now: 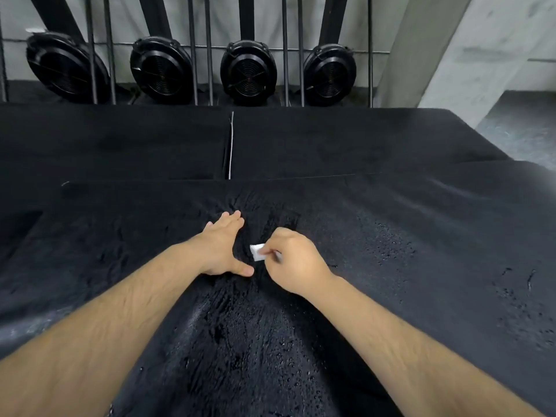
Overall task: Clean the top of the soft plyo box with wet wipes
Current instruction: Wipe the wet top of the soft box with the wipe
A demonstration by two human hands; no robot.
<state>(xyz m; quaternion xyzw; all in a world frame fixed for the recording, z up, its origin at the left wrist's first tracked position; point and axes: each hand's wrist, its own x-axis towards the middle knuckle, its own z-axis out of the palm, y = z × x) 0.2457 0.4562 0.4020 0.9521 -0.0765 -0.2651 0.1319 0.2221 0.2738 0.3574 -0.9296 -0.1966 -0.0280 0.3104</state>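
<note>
The black soft plyo box (421, 224) fills the lower view; its top is wet, with droplets and streaks down the middle and right. My left hand (221, 246) lies flat on the box top, fingers spread and pointing away from me, holding nothing. Just to its right, my right hand (293, 260) is curled into a fist around a small folded white wet wipe (256, 251), pressed on the box top. Only the wipe's left end shows beyond my fingers.
Two more black soft boxes (120, 142) sit side by side beyond this one, a seam (230, 145) between them. Behind them stands a metal rack (192, 49) with several black fan-wheel machines (248, 72). A grey wall and floor (523, 127) lie at the right.
</note>
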